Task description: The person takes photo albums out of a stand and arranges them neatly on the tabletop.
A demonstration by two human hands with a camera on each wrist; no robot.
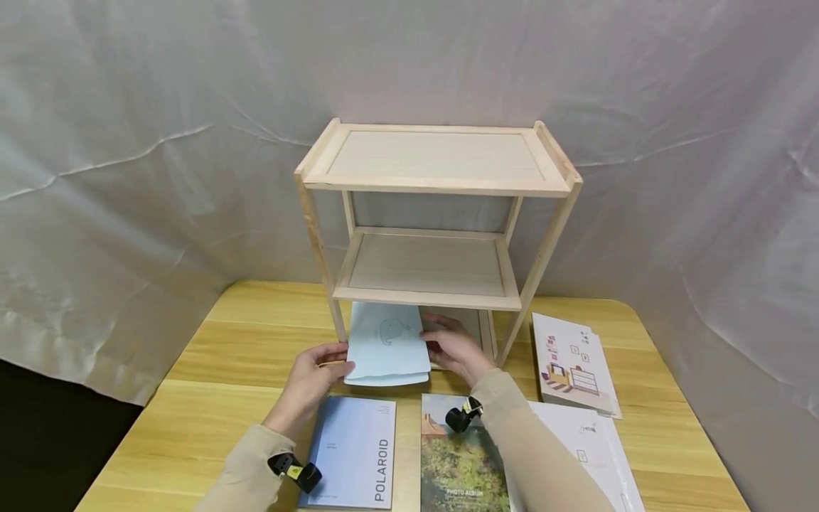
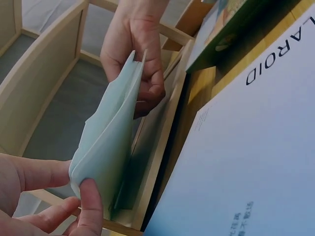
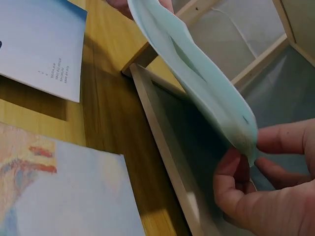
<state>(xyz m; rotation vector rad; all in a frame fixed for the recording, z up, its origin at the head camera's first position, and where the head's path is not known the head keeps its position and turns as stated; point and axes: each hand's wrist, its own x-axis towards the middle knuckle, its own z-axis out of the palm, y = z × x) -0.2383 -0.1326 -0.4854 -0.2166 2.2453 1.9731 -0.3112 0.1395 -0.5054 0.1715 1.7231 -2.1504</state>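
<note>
A thin, pale blue booklet (image 1: 384,352) with a small line drawing on its cover is held level with the lowest tier of a wooden shelf rack (image 1: 425,295). My left hand (image 1: 306,382) pinches its left edge between thumb and fingers. On the opposite side, my right hand (image 1: 456,347) pinches the right edge. Seen in the left wrist view, the booklet (image 2: 106,130) bows and its layers part along the near side. The bottom shelf board (image 3: 165,118) lies beneath it, and the middle shelf (image 1: 429,264) hides its far end.
In front lie a blue POLAROID book (image 1: 353,451) and a photo album (image 1: 461,462). To the right are a white illustrated book (image 1: 571,363) and white booklets (image 1: 591,444), partly behind the right sleeve. Grey cloth (image 1: 441,64) hangs behind the wooden table (image 1: 211,355).
</note>
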